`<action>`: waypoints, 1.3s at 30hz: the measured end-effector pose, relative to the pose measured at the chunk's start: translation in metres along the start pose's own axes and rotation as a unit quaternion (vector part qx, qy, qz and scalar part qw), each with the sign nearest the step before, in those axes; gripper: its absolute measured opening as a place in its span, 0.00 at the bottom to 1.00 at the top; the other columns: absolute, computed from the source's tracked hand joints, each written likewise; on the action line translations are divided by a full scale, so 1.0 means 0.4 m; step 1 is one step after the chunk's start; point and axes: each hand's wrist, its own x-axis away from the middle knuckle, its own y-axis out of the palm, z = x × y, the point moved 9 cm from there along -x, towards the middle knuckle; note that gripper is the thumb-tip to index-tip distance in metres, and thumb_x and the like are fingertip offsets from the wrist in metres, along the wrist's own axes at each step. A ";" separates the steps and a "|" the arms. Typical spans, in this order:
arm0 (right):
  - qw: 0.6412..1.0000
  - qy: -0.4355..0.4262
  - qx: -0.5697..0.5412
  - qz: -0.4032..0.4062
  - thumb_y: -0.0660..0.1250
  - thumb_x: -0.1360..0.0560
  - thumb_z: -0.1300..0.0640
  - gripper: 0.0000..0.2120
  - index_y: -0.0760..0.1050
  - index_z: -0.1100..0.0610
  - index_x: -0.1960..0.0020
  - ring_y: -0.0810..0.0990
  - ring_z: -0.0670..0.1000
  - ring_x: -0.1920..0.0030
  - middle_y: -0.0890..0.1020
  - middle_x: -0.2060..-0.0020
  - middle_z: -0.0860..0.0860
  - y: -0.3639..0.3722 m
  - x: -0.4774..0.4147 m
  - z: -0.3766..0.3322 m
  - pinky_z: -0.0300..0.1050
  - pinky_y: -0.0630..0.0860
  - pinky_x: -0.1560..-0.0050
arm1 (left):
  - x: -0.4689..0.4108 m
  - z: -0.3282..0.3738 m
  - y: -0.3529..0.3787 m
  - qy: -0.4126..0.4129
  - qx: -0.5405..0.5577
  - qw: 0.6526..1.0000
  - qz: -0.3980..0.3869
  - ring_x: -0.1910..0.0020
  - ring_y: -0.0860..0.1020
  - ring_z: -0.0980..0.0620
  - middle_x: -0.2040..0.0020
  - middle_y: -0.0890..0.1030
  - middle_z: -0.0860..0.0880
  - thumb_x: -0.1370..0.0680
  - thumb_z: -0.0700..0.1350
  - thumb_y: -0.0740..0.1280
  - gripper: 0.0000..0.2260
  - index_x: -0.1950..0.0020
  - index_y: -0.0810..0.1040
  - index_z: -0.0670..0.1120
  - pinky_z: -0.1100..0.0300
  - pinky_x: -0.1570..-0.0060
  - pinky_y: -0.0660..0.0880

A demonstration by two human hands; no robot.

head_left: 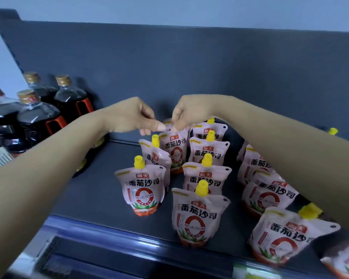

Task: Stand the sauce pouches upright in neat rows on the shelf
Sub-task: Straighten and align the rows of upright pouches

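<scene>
One grey shelf point(101, 198) carries dark bottles point(36, 117) at left and three rough rows of upright sauce pouches point(197, 216). Left hand point(129, 117) and right hand point(187, 113) meet over the left row's rear pouch point(174, 146), fingers curled, pinching its top. Seemingly straightening it; next, let go gently without tipping neighbours.

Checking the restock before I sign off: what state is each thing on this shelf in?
rear pouch: upright, top pinched by left hand and right hand
front left pouch: upright, capped
middle-row pouches: upright, capped
right-row pouches: standing, partly behind the right arm
dark bottles: upright, capped
</scene>
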 end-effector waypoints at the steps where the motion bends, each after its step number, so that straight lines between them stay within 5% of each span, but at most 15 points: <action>1: 0.999 0.005 -0.007 -0.041 0.73 0.31 0.48 0.13 0.82 0.55 0.51 0.81 0.45 0.63 0.83 0.64 0.46 0.034 -0.009 -0.020 0.40 0.78 0.58 | 0.024 -0.014 0.019 -0.011 0.000 0.998 -0.054 0.67 0.78 0.60 0.69 0.83 0.53 0.37 0.63 0.72 0.20 0.62 0.82 0.46 0.66 0.58 0.71; 4: 0.995 0.021 -0.008 -0.100 0.73 0.31 0.47 0.15 0.81 0.55 0.49 0.81 0.48 0.59 0.83 0.61 0.48 0.109 -0.044 -0.059 0.41 0.80 0.57 | 0.088 -0.057 0.077 -0.045 -0.009 0.984 -0.172 0.57 0.81 0.56 0.61 0.85 0.55 0.37 0.57 0.76 0.17 0.54 0.83 0.48 0.63 0.49 0.74; 7: 0.994 0.045 0.018 -0.102 0.73 0.31 0.48 0.11 0.81 0.55 0.54 0.80 0.48 0.66 0.81 0.66 0.50 0.146 -0.072 -0.077 0.40 0.79 0.63 | 0.125 -0.092 0.123 -0.049 -0.035 0.975 -0.214 0.63 0.79 0.62 0.64 0.84 0.58 0.35 0.50 0.76 0.11 0.55 0.83 0.49 0.65 0.51 0.72; 10: 0.993 0.066 0.055 -0.085 0.72 0.32 0.51 0.08 0.77 0.53 0.65 0.74 0.51 0.72 0.75 0.76 0.49 0.167 -0.085 -0.087 0.38 0.70 0.70 | 0.143 -0.122 0.162 -0.042 -0.068 0.974 -0.213 0.66 0.74 0.56 0.65 0.80 0.48 0.32 0.45 0.74 0.09 0.58 0.81 0.40 0.59 0.58 0.70; 13: 0.992 0.083 0.080 -0.051 0.71 0.33 0.53 0.07 0.79 0.57 0.62 0.70 0.52 0.72 0.70 0.81 0.47 0.173 -0.085 -0.094 0.40 0.66 0.69 | 0.143 -0.139 0.168 -0.028 -0.093 0.981 -0.170 0.64 0.69 0.52 0.64 0.72 0.47 0.29 0.44 0.71 0.12 0.58 0.78 0.35 0.60 0.63 0.64; 19: 0.990 0.099 0.097 -0.025 0.72 0.32 0.48 0.15 0.81 0.52 0.47 0.77 0.55 0.55 0.82 0.56 0.54 0.168 -0.075 -0.124 0.41 0.67 0.67 | 0.183 -0.145 0.176 0.029 -0.090 0.972 -0.217 0.64 0.74 0.55 0.62 0.78 0.51 0.29 0.43 0.72 0.08 0.56 0.83 0.39 0.61 0.60 0.71; 27: 0.986 0.119 0.119 -0.007 0.71 0.32 0.50 0.16 0.80 0.47 0.44 0.71 0.47 0.68 0.72 0.73 0.45 0.172 -0.075 -0.189 0.39 0.63 0.69 | 0.218 -0.161 0.171 0.057 -0.069 0.976 -0.198 0.65 0.67 0.52 0.65 0.70 0.48 0.28 0.43 0.71 0.09 0.59 0.79 0.36 0.59 0.62 0.64; 30: 0.985 0.127 0.117 -0.014 0.70 0.31 0.51 0.17 0.79 0.49 0.43 0.74 0.49 0.64 0.77 0.65 0.48 0.180 -0.073 -0.198 0.42 0.69 0.63 | 0.229 -0.161 0.166 0.065 -0.043 0.975 -0.206 0.65 0.68 0.51 0.65 0.71 0.46 0.28 0.45 0.71 0.11 0.59 0.79 0.36 0.58 0.61 0.65; 34: 0.988 0.140 0.043 -0.045 0.71 0.30 0.57 0.21 0.76 0.50 0.38 0.80 0.51 0.54 0.80 0.50 0.50 0.167 -0.047 -0.202 0.39 0.73 0.64 | 0.253 -0.168 0.104 0.061 0.020 0.973 -0.220 0.52 0.81 0.57 0.55 0.85 0.56 0.32 0.56 0.72 0.10 0.54 0.84 0.54 0.62 0.45 0.72; 36: 0.985 0.159 -0.038 -0.050 0.70 0.29 0.61 0.21 0.75 0.53 0.36 0.83 0.50 0.55 0.81 0.48 0.51 0.128 -0.022 -0.197 0.38 0.77 0.59 | 0.245 -0.177 0.050 0.064 0.043 0.980 -0.183 0.53 0.81 0.59 0.56 0.85 0.54 0.33 0.59 0.72 0.10 0.56 0.84 0.57 0.61 0.44 0.72; 39: 0.980 0.193 -0.013 0.051 0.68 0.29 0.64 0.19 0.78 0.55 0.39 0.82 0.54 0.47 0.83 0.47 0.51 0.024 0.013 -0.160 0.44 0.78 0.46 | 0.190 -0.194 -0.031 0.072 0.081 0.993 -0.053 0.59 0.81 0.55 0.61 0.85 0.49 0.31 0.51 0.73 0.04 0.59 0.83 0.52 0.58 0.47 0.74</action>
